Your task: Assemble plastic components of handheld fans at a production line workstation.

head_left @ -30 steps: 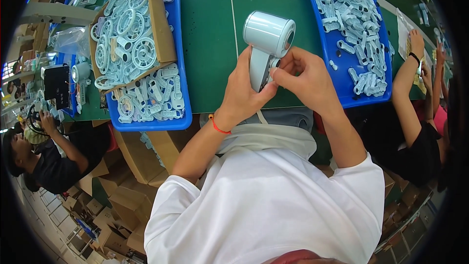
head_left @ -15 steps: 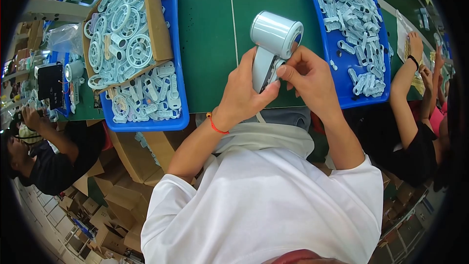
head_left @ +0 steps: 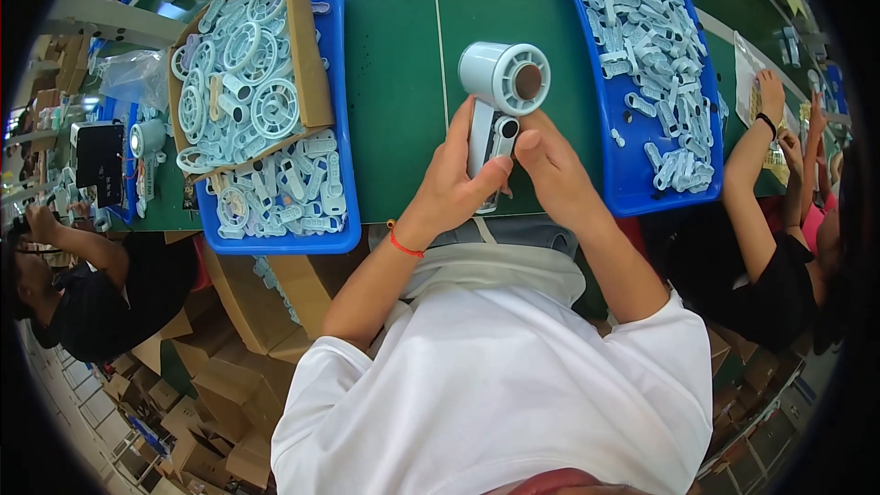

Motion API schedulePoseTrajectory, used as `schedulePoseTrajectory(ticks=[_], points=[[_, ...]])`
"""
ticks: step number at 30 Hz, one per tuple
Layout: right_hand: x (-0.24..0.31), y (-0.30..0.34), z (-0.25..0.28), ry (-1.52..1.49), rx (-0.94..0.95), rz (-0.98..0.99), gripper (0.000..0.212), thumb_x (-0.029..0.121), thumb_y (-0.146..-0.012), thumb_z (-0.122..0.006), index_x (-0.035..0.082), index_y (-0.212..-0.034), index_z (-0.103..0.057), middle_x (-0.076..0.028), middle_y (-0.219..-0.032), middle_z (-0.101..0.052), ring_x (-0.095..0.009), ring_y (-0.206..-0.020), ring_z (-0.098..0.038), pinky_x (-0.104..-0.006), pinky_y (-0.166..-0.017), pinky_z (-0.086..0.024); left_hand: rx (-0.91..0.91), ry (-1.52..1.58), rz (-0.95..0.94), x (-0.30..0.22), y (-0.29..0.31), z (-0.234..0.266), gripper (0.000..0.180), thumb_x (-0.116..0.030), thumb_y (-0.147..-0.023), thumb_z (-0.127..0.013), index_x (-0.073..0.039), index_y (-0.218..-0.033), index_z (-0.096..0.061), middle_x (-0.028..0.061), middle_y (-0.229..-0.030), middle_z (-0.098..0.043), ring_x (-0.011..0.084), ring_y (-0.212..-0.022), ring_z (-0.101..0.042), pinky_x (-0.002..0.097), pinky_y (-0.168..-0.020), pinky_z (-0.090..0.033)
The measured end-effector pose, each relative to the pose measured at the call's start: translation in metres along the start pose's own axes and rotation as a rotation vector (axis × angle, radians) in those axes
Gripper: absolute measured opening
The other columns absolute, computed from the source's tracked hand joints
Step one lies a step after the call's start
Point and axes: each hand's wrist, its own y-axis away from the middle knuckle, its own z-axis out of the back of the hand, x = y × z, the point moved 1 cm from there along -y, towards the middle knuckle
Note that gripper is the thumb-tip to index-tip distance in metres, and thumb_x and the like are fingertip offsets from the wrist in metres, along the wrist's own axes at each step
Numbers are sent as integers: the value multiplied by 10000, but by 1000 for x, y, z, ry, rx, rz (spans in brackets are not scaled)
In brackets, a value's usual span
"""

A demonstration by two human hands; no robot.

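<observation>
A light-blue handheld fan [head_left: 488, 82] with a thick round head stands upright between my hands, its spoked end and brown round centre facing me. My left hand [head_left: 456, 170] is closed around the handle from the left, the thumb lying across its lower front. On the handle's front sits a light-blue strip with a dark oval inset [head_left: 505, 131]. From the right, my right hand [head_left: 557, 170] is against the fan, thumb by the handle's edge below the head. The tips of its other fingers are hidden behind the fan.
Left, a cardboard box [head_left: 316, 55] of light-blue rings and tubes stands on a blue tray [head_left: 337, 240] of small parts. Right, another blue tray [head_left: 632, 188] holds many light-blue strips. All rest on a green table [head_left: 390, 64]. Co-workers' arms [head_left: 753, 156] show at both sides.
The fan has turned so its spoked end and handle front face me. My right hand has moved from a pinch at the handle to lying along its right side.
</observation>
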Motion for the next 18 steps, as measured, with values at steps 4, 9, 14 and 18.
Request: schedulePoseTrajectory(ticks=[4,9,14,18], points=[[-3,-3,-7,189,-88,33,480,287,-800,-643,-11,-1139,-482,-113,-1023,-559,-182,-830,-568,-295,-723,-467,17,-227,33,-8,0,1,738,-130,-811,-573,41,-1380,-135,158,-1078,-526,186,-833,-599,306,-691,-499],[5,-9,-4,135,-84,263,463,105,-766,-668,-4,-1172,-472,-95,-1060,-561,-187,-974,-555,-331,-832,-459,-99,-473,-338,0,10,0,743,-40,-724,-613,-4,-1354,-220,191,-1250,-372,231,-1067,-487,334,-863,-427],[-12,-22,0,176,-158,655,339,27,-754,-679,60,-1022,-475,-57,-941,-565,-156,-872,-537,-295,-790,-448,-365,-213,-265,5,15,5,270,39,-805,-529,25,-1072,-493,85,-868,-534,140,-741,-545,240,-677,-445],[-4,-24,-14,-434,-50,529,404,1,-752,-670,72,-1070,-430,-45,-917,-564,-134,-866,-515,-295,-787,-440,-404,-391,-318,8,33,5,111,44,-798,-528,26,-884,-597,79,-694,-567,142,-593,-553,244,-560,-442]])
